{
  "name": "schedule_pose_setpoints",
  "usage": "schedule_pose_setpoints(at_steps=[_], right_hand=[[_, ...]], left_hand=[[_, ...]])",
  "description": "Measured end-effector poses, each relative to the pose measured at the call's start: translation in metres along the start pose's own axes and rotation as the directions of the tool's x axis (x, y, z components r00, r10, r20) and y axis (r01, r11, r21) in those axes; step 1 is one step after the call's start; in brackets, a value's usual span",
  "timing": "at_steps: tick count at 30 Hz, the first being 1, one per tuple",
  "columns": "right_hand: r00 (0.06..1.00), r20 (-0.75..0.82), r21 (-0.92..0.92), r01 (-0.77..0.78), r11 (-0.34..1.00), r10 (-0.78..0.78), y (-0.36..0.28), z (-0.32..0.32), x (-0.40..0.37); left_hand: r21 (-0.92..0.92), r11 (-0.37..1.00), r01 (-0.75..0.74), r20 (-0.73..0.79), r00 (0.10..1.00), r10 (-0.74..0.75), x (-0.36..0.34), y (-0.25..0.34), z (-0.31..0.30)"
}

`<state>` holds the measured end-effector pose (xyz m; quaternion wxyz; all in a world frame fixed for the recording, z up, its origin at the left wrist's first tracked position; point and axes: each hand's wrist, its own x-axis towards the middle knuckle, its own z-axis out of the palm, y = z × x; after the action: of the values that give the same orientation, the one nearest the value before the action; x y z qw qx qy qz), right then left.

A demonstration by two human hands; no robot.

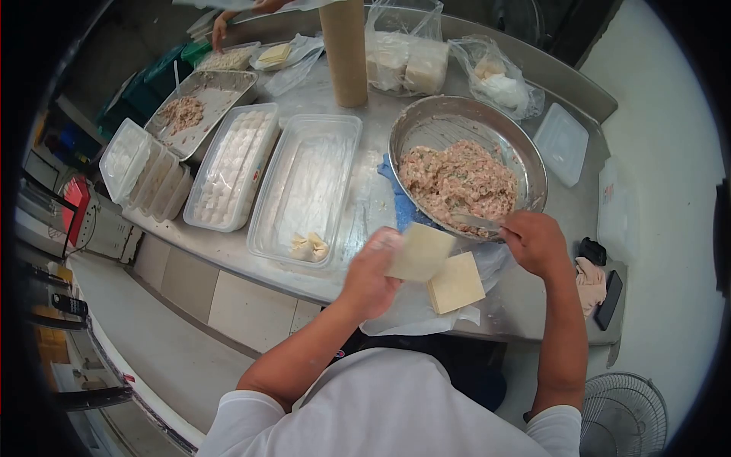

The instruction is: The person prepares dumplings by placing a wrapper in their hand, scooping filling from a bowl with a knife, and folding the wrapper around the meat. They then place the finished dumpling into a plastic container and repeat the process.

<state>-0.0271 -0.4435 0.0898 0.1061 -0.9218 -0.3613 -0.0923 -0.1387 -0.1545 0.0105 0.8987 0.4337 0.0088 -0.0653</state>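
My left hand (373, 274) is closed on a square dumpling wrapper (421, 253), held flat above the table. Just right of it, a stack of wrappers (457, 283) lies on a plastic sheet (426, 324). My right hand (537, 240) grips a flat metal spreader (476, 222), its blade at the near edge of the minced filling (461, 179). That filling sits in a large round steel bowl (537, 156), with a blue cloth (403, 202) beside it. Left of the bowl, a clear plastic container (304, 183) holds a few folded dumplings (309, 247) in its near corner.
Another container (234, 167) is filled with rows of dumplings. A metal tray (221, 95) with filling stands farther back. Bagged goods (407, 61) and a brown post (344, 53) are at the back. Another person's hand (221, 30) reaches in there. A phone (608, 301) lies at right.
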Motion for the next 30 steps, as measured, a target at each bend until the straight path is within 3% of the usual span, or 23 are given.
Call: schedule_pose_setpoints(at_steps=[1,4,5,7,11,12,14,16,17,20,22,24,26,30], right_hand=[[1.0,-0.013,0.092,-0.017,0.996,0.018,0.005,-0.005,-0.004],[0.996,-0.057,0.226,-0.054,0.973,0.069,0.005,-0.008,-0.007],[0.99,-0.093,0.27,-0.079,0.96,0.107,0.003,-0.008,-0.008],[0.988,-0.115,0.264,-0.069,0.962,0.103,0.002,-0.006,-0.009],[0.986,-0.099,0.281,-0.104,0.954,0.136,-0.026,-0.03,-0.011],[0.987,-0.094,0.281,-0.099,0.955,0.13,-0.034,-0.027,-0.013],[0.968,-0.247,0.334,0.048,0.941,0.038,-0.049,-0.016,-0.019],[0.969,-0.238,0.347,0.02,0.938,0.068,-0.069,0.002,-0.024],[0.968,-0.232,0.362,-0.008,0.932,0.098,-0.074,0.01,-0.027],[0.979,-0.171,0.346,-0.05,0.937,0.115,-0.071,0.02,-0.037],[0.978,-0.173,0.28,-0.065,0.958,0.117,-0.075,0.008,-0.045],[0.978,-0.172,0.209,-0.085,0.974,0.122,-0.081,0.002,-0.047],[0.954,-0.257,0.314,-0.067,0.947,0.153,-0.095,0.004,-0.043],[0.968,-0.232,0.223,-0.041,0.974,0.094,-0.093,0.026,-0.037]], left_hand=[[-0.474,0.879,0.046,-0.03,0.997,-0.068,-0.002,0.004,-0.005],[-0.574,0.819,-0.008,-0.162,0.981,-0.103,-0.005,0.019,-0.002],[-0.575,0.818,-0.006,-0.162,0.981,-0.106,-0.004,0.017,0.0],[-0.36,0.933,-0.015,-0.321,0.941,-0.109,0.002,0.012,0.006],[-0.484,0.875,-0.019,-0.335,0.928,-0.165,0.012,0.006,0.006],[-0.548,0.837,-0.005,-0.268,0.948,-0.169,0.014,0.006,0.004],[-0.61,0.792,0.014,-0.197,0.966,-0.169,0.018,0.006,0.005],[-0.701,0.703,0.124,0.068,0.992,-0.107,0.019,0.01,0.011],[-0.7,0.703,0.127,0.07,0.992,-0.109,0.02,0.013,0.016],[-0.624,0.777,0.087,-0.065,0.984,-0.163,0.021,0.018,0.027],[-0.456,0.89,0.007,-0.247,0.96,-0.134,0.023,0.018,0.027],[-0.431,0.902,0.001,-0.27,0.954,-0.131,0.023,0.022,0.029],[-0.411,0.912,-0.007,-0.297,0.946,-0.127,0.021,0.021,0.03],[-0.457,0.89,0.007,-0.209,0.971,-0.115,0.023,0.014,0.023]])
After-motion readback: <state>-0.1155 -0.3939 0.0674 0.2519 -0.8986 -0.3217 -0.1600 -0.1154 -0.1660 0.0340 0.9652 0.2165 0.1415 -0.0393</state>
